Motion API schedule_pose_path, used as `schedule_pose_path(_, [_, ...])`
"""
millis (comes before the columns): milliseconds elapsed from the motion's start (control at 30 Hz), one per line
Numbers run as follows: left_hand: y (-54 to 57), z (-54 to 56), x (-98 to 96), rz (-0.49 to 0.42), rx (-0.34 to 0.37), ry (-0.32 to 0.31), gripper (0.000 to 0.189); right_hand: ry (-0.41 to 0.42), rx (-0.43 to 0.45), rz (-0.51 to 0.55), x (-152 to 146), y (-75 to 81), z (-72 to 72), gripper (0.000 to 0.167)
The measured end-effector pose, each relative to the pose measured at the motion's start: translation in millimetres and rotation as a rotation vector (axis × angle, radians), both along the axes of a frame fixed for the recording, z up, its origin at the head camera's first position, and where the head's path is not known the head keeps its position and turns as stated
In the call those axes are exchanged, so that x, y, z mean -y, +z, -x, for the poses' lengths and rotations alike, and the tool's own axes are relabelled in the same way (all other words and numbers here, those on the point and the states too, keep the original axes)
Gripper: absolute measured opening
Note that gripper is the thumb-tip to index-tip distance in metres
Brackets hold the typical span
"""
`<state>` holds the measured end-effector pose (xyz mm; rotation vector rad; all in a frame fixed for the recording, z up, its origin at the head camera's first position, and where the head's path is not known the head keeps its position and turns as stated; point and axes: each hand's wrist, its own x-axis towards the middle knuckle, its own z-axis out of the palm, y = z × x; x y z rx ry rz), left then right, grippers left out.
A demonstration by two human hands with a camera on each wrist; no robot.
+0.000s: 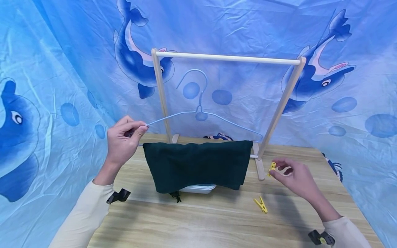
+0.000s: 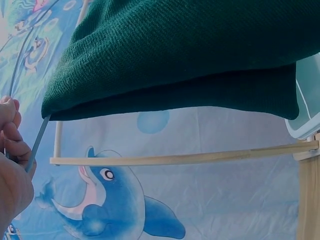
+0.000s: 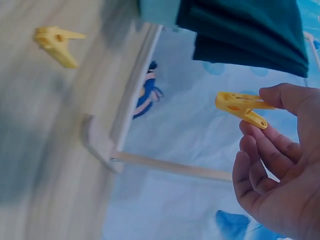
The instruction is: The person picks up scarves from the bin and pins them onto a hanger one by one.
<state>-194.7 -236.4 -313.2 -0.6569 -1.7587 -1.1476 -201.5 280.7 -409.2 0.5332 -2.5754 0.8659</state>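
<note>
My left hand (image 1: 124, 137) grips the left end of a light blue wire hanger (image 1: 173, 115), holding it up off the table. Over the hanger's lower bar hangs a folded dark green knitted cloth (image 1: 198, 165), its two layers visible in the left wrist view. To the right of the cloth, my right hand (image 1: 294, 175) pinches a yellow clothespin (image 3: 240, 104) between thumb and fingers, apart from the cloth. A second yellow clothespin (image 1: 261, 205) lies on the table below that hand.
Behind the hanger stands a wooden rack (image 1: 280, 106) with a white top rail (image 1: 229, 58). A white container (image 1: 198, 188) sits partly hidden under the cloth, with dark fringe beside it. Dolphin-printed blue fabric (image 1: 248, 20) surrounds the wooden table (image 1: 186, 224).
</note>
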Motion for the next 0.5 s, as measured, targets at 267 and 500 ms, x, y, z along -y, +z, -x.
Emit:
schedule_pose_path(267, [-3.0, 1.1, 2.2, -0.007, 0.009, 0.02, 0.007, 0.056, -0.042, 0.024, 10, 31.7, -0.5, 0.031])
schedule_pose_path(500, [-4.9, 3.9, 3.7, -0.017, 0.012, 0.025, 0.007, 0.137, -0.107, 0.08, 20, 54.5, 2.7, 0.034])
